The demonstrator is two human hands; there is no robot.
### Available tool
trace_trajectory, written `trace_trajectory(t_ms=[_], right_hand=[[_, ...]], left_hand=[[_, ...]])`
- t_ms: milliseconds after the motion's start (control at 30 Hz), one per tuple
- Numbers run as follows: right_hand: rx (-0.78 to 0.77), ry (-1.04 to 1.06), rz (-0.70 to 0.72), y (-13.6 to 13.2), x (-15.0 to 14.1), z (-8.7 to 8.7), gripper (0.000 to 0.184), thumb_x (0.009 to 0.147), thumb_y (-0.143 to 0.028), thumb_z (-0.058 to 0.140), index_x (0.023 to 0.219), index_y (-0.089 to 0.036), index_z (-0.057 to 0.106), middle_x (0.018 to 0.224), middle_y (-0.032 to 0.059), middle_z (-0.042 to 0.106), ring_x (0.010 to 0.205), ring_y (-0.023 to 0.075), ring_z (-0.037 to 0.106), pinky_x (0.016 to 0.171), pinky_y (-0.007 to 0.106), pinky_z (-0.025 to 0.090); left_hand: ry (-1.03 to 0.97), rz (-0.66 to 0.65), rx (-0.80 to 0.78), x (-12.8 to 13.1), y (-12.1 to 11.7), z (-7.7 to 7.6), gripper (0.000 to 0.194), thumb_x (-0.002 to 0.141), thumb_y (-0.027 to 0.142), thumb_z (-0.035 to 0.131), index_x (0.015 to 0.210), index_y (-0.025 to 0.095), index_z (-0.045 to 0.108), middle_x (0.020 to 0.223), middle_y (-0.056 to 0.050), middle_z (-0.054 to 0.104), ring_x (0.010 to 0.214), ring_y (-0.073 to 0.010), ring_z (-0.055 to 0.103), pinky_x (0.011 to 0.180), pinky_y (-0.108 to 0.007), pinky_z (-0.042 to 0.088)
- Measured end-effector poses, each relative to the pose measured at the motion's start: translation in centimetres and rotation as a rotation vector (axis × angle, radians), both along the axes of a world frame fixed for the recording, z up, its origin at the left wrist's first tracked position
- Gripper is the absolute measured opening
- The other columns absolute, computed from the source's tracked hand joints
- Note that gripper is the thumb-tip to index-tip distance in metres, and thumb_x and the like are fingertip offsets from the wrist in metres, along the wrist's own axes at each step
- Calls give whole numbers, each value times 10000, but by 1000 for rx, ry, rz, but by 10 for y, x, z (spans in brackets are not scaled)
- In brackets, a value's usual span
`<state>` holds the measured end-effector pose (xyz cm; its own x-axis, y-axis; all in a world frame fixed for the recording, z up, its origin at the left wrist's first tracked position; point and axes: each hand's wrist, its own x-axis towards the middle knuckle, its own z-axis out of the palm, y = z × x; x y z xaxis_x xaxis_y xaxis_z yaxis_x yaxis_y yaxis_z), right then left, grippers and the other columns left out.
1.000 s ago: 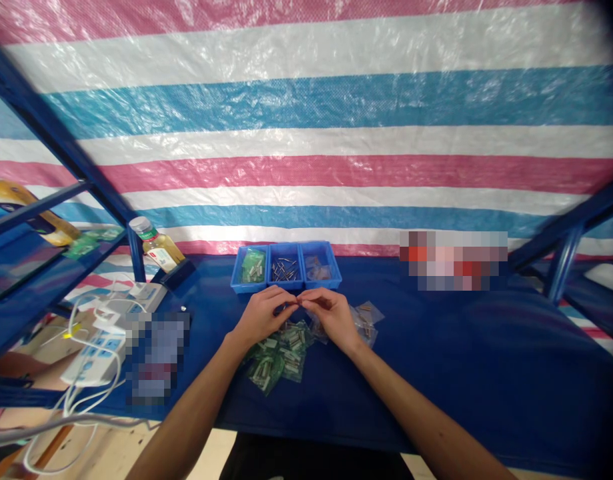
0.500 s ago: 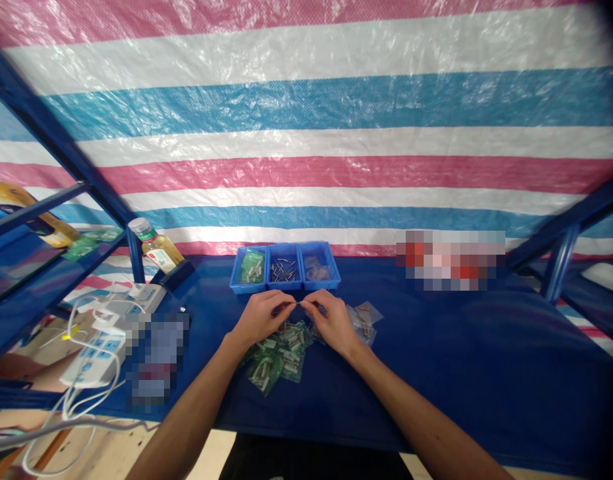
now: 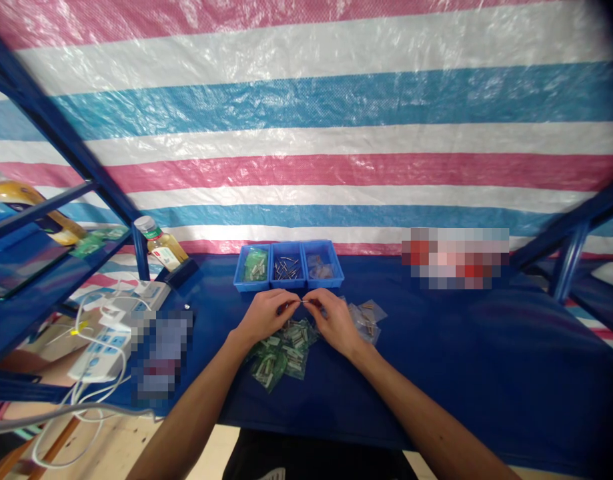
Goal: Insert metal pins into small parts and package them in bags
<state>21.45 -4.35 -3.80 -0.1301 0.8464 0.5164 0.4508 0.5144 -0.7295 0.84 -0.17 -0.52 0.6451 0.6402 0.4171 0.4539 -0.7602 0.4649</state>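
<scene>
A big shiny sheet (image 3: 306, 173) with pink, white and blue stripes makes the wall at 12 o'clock. The worktop (image 3: 466, 360) is dark blue. Blue metal bars slant at 10 o'clock (image 3: 56, 123) and 3 o'clock. Between 7 and 8 o'clock, the floor (image 3: 121, 450) is pale.

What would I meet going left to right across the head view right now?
Large bottle on the side rack → white-capped bottle → left hand → thin piece between the hands → right hand → clear bags → pixelated patch.
</scene>
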Motion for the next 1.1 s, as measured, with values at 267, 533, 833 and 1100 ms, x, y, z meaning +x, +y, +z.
trace_trajectory(t_ms=[267,533,833,1100], right_hand=[[-40,-6,-16,-1,-3,-2,120,1019,-293,566,1004,-243,675,955,39,721,890,217,676,822,336,522],[-23,-12,7,-2,-3,-3,171,1037,-271,490,999,-248,655,941,45,714,902,222,679,836,339,519],[-50,-90,-29,-1,-2,-5,161,1046,-296,498,1004,-241,643,927,43,716,873,227,673,807,338,499],[12,-113,19,1,0,-4,165,1042,-254,484,1063,-257,647,1004,52,720,917,229,672,867,354,515]], left_hand=[[-1,-26,30,3,-1,-4,188,1017,270,557,1034,173,718,841,-42,703,711,-132,632,653,-236,475],[12,-8,17,3,-1,-3,183,1016,269,562,1022,178,720,825,-32,700,675,-125,609,646,-235,464],[8,-16,26,3,-1,-3,171,1009,253,573,1014,175,725,818,-31,693,689,-126,613,643,-230,459],[-7,-13,16,3,-1,-1,186,1016,268,565,1002,173,724,811,-29,691,666,-121,605,651,-231,470]])
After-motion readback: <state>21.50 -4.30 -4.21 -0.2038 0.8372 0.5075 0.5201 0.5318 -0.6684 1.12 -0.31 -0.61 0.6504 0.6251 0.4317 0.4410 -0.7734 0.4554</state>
